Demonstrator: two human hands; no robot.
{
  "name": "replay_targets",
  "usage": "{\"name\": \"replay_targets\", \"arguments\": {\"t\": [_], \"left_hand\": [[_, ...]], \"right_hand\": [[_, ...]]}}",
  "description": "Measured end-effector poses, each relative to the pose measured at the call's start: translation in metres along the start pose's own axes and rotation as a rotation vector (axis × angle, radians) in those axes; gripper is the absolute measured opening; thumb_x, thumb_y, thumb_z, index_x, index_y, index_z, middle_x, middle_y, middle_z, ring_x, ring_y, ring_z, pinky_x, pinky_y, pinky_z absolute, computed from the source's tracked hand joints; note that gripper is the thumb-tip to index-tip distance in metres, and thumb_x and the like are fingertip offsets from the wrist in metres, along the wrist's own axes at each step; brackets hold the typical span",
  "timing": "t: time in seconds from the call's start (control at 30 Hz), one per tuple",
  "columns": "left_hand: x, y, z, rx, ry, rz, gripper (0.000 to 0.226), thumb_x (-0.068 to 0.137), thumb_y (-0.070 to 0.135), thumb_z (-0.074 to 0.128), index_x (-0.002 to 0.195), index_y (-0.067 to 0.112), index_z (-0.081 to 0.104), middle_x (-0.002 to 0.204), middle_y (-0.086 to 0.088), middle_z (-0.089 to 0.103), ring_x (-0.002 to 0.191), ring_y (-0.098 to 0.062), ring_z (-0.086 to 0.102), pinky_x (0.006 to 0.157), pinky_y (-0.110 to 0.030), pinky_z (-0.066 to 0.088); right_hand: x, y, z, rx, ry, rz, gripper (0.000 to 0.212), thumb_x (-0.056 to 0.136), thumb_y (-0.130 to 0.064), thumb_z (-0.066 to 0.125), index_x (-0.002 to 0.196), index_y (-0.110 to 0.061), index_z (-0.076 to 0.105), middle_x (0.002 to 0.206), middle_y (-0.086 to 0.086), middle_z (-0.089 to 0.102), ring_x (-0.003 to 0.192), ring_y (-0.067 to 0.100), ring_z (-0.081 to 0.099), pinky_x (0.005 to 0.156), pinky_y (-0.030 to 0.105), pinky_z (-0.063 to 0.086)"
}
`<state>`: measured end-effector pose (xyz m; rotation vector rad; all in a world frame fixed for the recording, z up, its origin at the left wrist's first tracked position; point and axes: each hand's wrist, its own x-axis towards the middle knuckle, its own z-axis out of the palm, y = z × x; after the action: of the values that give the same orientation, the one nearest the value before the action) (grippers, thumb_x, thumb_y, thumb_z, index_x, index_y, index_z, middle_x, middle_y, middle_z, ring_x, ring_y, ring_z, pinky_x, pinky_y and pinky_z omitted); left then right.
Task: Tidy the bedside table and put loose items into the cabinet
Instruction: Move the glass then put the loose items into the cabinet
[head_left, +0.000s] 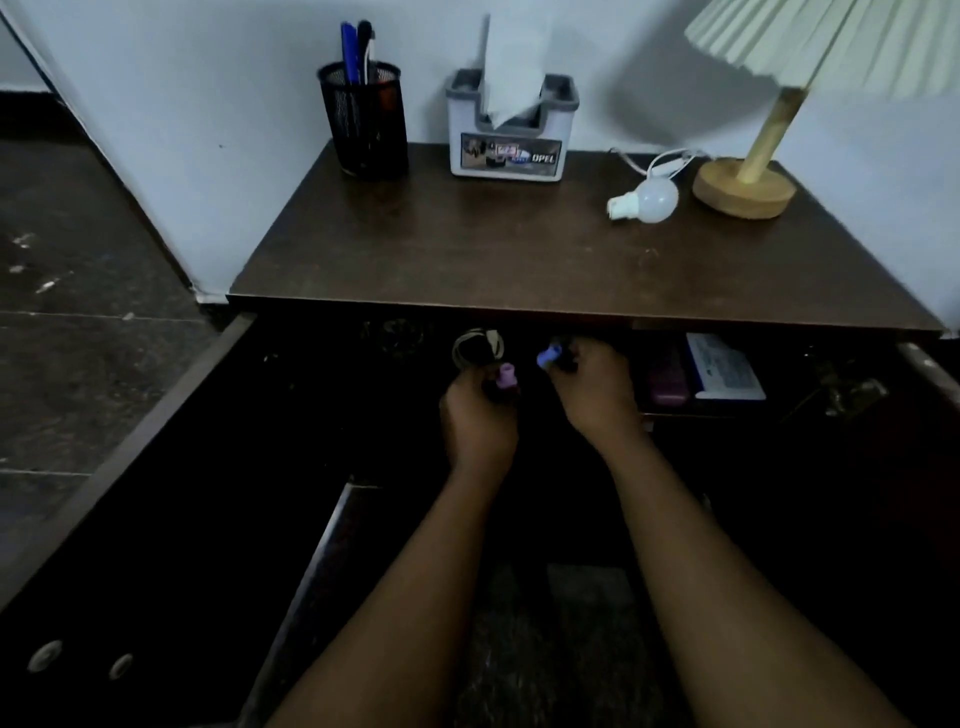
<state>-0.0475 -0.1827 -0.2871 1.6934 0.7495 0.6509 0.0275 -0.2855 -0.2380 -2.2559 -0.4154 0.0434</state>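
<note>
Left hand (480, 415), right hand (597, 387) curled, arms outstretched.

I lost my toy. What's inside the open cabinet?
A coiled cable, a purple case and a white-and-blue box. The left hand holds a purple-capped thing, the right hand a blue-capped thing. The hands cover some; the rest is too dark.

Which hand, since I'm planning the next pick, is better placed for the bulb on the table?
Right, probably. The bulb lies far right, nearer the right hand than the left hand. Both hold capped items now.
</note>
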Motion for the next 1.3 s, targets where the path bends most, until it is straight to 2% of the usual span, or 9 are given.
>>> {"name": "replay_targets", "arguments": {"t": [0.17,0.27,0.4,0.53,0.73,0.97,1.03,1.2,1.3], "left_hand": [[0.014,-0.003,0.028,0.067,0.065,-0.035,0.017,0.097,0.024,0.069,0.1,0.012,0.081,0.094,-0.004,0.079,0.085,-0.008,0.068,0.068,-0.011,0.043],[0.013,-0.004,0.038,0.012,0.119,-0.05,0.016,0.097,0.025,0.07,0.1,0.013,0.079,0.095,-0.004,0.079,0.086,-0.009,0.068,0.062,0.002,0.037],[0.013,0.0,0.047,-0.067,0.154,-0.085,0.019,0.097,0.028,0.07,0.1,0.011,0.079,0.094,-0.01,0.079,0.092,-0.024,0.075,0.077,-0.019,0.047],[0.012,-0.007,0.047,-0.114,0.136,-0.054,0.024,0.098,0.035,0.068,0.094,0.013,0.078,0.091,-0.005,0.08,0.09,-0.022,0.075,0.08,-0.027,0.053],[0.008,-0.006,0.046,-0.046,0.164,-0.029,0.026,0.1,0.038,0.067,0.092,0.016,0.078,0.088,0.001,0.079,0.081,-0.008,0.069,0.068,-0.01,0.043],[0.008,0.0,0.042,0.108,0.183,0.003,0.033,0.102,0.042,0.063,0.095,0.014,0.079,0.089,-0.006,0.079,0.075,-0.016,0.068,0.063,-0.022,0.039],[0.007,0.003,0.04,0.116,0.175,0.014,0.035,0.103,0.041,0.062,0.093,0.012,0.079,0.086,-0.006,0.078,0.074,-0.014,0.065,0.062,-0.021,0.036],[-0.005,0.003,0.036,-0.015,0.16,0.054,0.027,0.104,0.035,0.064,0.089,0.015,0.075,0.077,0.014,0.065,0.075,-0.002,0.063,0.06,-0.013,0.037],[-0.024,0.007,0.028,-0.111,0.135,0.03,0.027,0.102,0.046,0.065,0.096,0.022,0.075,0.08,0.014,0.073,0.077,0.011,0.066,0.072,-0.009,0.051]], "right_hand": [[0.049,-0.001,0.014,-0.152,-0.212,-0.005,0.027,0.102,-0.02,0.06,0.121,-0.009,0.075,0.133,0.016,0.069,0.125,0.03,0.063,0.101,0.03,0.045],[0.058,0.01,0.019,-0.171,-0.27,0.002,0.028,0.1,-0.024,0.061,0.123,-0.013,0.074,0.134,0.013,0.068,0.114,0.022,0.063,0.083,0.02,0.039],[0.067,0.014,0.024,-0.095,-0.293,0.057,0.028,0.097,-0.032,0.066,0.123,-0.024,0.074,0.132,0.007,0.069,0.106,0.014,0.06,0.087,0.02,0.036],[0.073,0.015,0.026,-0.094,-0.353,0.041,0.032,0.1,-0.034,0.062,0.128,-0.022,0.071,0.14,0.007,0.065,0.126,0.023,0.06,0.101,0.026,0.043],[0.07,0.017,0.021,-0.178,-0.385,-0.035,0.035,0.101,-0.039,0.057,0.132,-0.025,0.069,0.144,0.006,0.062,0.132,0.026,0.057,0.109,0.025,0.04],[0.04,0.02,0.006,0.005,-0.062,-0.082,0.026,0.097,-0.016,0.064,0.119,-0.007,0.075,0.121,0.013,0.075,0.113,0.027,0.07,0.099,0.041,0.055],[0.013,0.019,-0.002,0.112,0.062,-0.131,0.025,0.095,-0.01,0.061,0.114,-0.011,0.077,0.114,0.006,0.078,0.107,0.022,0.073,0.097,0.039,0.057],[-0.062,0.006,-0.042,0.382,0.547,-0.382,0.025,0.093,-0.011,0.056,0.1,-0.032,0.07,0.078,-0.01,0.072,0.066,0.01,0.071,0.058,0.031,0.057],[-0.034,-0.021,-0.087,0.289,0.797,-0.502,0.017,0.096,-0.009,0.059,0.098,-0.022,0.07,0.081,-0.003,0.069,0.071,0.01,0.065,0.065,0.025,0.05]]}}
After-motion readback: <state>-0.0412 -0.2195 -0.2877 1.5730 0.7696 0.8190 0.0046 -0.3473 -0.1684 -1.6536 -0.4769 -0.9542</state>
